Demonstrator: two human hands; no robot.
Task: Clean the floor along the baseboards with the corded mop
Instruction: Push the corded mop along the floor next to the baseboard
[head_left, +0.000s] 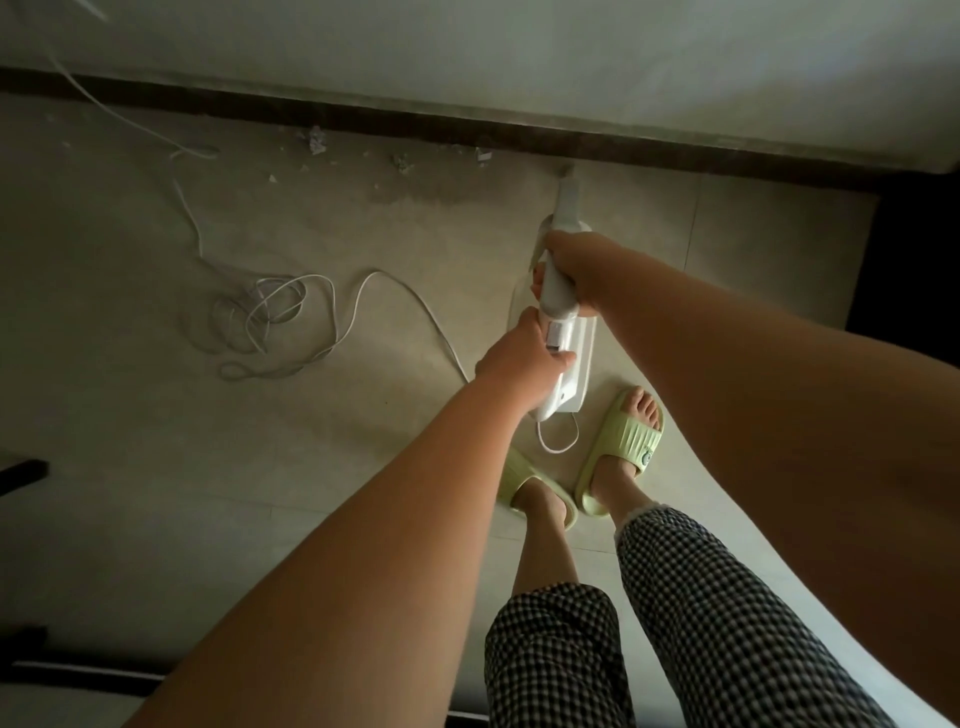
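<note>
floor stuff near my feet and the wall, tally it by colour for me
White: 2, the mop and its cord
Pale green: 2, the slippers
Grey: 1, the patch of scraps along the baseboard
Total: 5
</note>
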